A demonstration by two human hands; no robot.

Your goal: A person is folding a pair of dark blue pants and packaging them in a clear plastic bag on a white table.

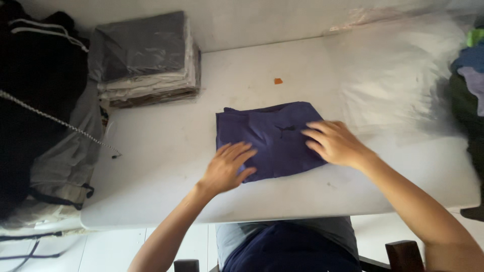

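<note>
A folded blue-purple garment [269,138] lies flat near the middle of the white table [166,151], and both hands rest on it. The left hand [227,168] lies palm down on the garment's near left corner, its grip loose and wide, fingers spread flat and closed around nothing. The right hand [333,143] lies palm down on the garment's right edge, fingers stretched toward its middle, likewise flat and holding nothing. Beyond the garment, a small orange scrap [278,80] sits alone on the table. Far to the left of the garment and behind it, a stack of folded clothes in clear plastic bags [143,60] sits at the table's corner. To the garment's right lies a crumpled sheet of clear plastic [403,75], and past that a heap of coloured clothes [471,75]. Left of the table, well apart from the garment, hangs a pile of dark clothes [35,100].
</note>
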